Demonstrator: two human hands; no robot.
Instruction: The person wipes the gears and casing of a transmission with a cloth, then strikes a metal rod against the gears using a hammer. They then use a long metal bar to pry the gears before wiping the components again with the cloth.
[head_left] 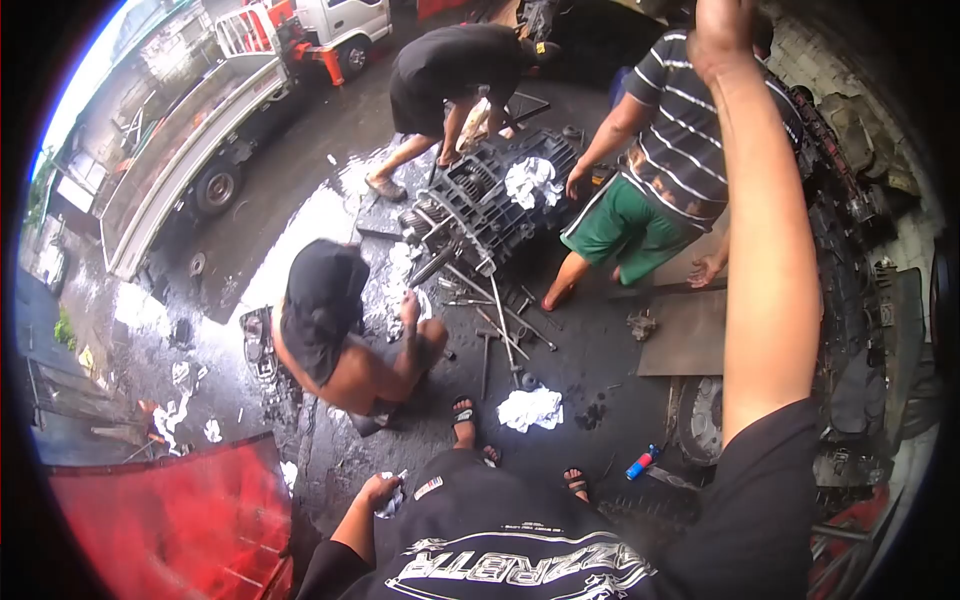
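Low in the view, my left hand (379, 490) is closed on a crumpled white rag (392, 497), beside my black shirt. My right arm is raised along the right side, and my right hand (724, 38) reaches the top edge, where its fingers are cut off. Further forward, a dark metal gearbox or engine assembly (490, 205) lies on the ground with a white rag (533, 182) on it. Long-handled tools (500, 322) are spread in front of it. Another crumpled white rag (530, 409) lies near my feet.
A crouching person (340, 340) is at left, a bending person (440, 80) beyond the assembly, and a person in green shorts (630, 225) at right. A truck (200, 140) stands upper left, a red panel (180, 515) lower left. A blue-red can (642, 462) lies right.
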